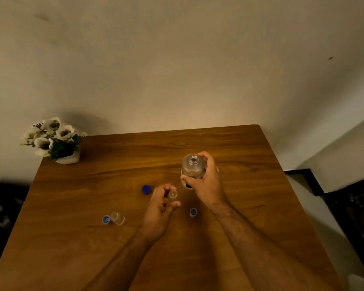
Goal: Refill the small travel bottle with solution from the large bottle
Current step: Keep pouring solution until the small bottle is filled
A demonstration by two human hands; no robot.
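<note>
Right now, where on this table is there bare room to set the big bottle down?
Bare wood lies along the far edge, between the flower pot and the right corner, and on the right side beyond the right hand gripping the big bottle. The middle is crowded: left hand on the small bottle, dark blue cap, second cap.
</note>
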